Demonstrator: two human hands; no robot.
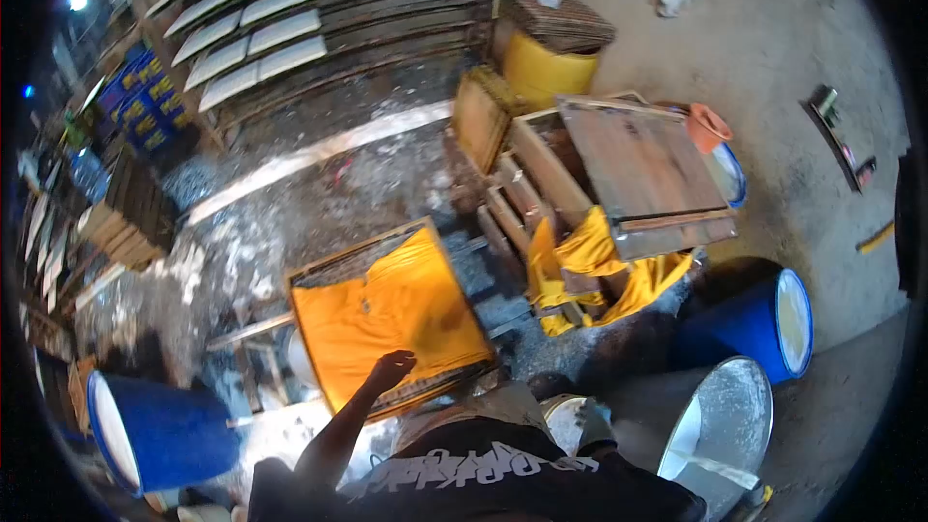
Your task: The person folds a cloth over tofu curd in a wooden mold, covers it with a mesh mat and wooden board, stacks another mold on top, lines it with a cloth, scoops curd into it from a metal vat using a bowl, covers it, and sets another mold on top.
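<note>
A yellow-orange cloth [387, 314] lies spread over a shallow wooden frame [454, 266], covering most of it with some folds. Above the near part of the cloth is my left hand [394, 365], its fingers loosely apart and nothing visible in them. At my right side, my right hand [594, 422] is by the rim of a pale bucket [563, 413]; its fingers are too dark and blurred to make out. More yellow cloth [633, 292] drapes over the lower edges of stacked wooden frames and boxes [551, 169] to the right.
Blue drums [188, 440] [725, 333] lie or stand on both sides, with a grey metal drum [739, 416] at right. A flat wooden panel [643, 159] tops the stack. Behind are a rack of white trays [261, 68] and a yellow drum [551, 72]. Wooden crates [130, 208] stand left.
</note>
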